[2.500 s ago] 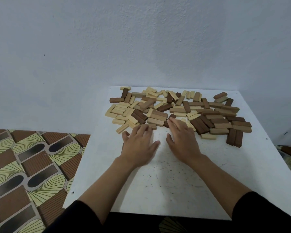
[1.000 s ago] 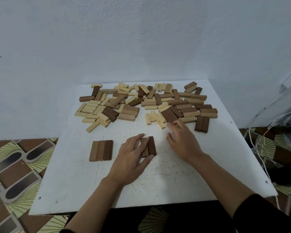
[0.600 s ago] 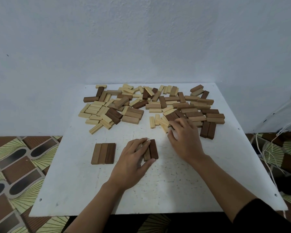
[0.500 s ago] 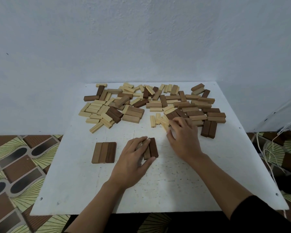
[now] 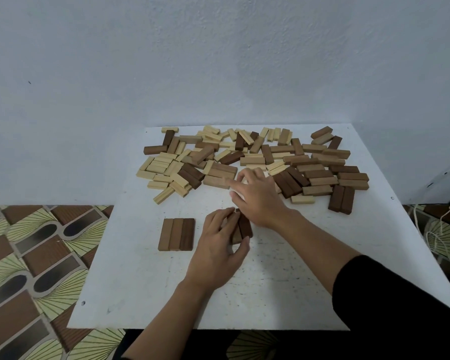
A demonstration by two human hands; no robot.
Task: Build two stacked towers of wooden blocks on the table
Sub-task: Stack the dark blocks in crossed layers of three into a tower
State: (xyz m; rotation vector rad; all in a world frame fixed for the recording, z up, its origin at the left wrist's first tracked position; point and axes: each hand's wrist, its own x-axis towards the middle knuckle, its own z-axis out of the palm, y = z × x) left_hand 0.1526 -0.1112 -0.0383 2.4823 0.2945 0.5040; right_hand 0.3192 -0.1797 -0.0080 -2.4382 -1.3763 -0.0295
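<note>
Right hand (image 5: pixel 257 196) shifted into pile (image 5: pixel 218 175); grip unclear. Left hand (image 5: pixel 216 253) pinches row (image 5: pixel 245 226). Blocks (image 5: pixel 317 189) light, rigid: grasp long sides.

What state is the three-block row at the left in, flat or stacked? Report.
Flat. The three-block row lies side by side on the table, one layer, nothing on top.

Left hand (image 5: pixel 218 253) gripping blocks (image 5: pixel 245 226), right hand (image 5: pixel 260 198) at pile (image 5: pixel 320 174), three-block row (image 5: pixel 176 234) alongside
</note>
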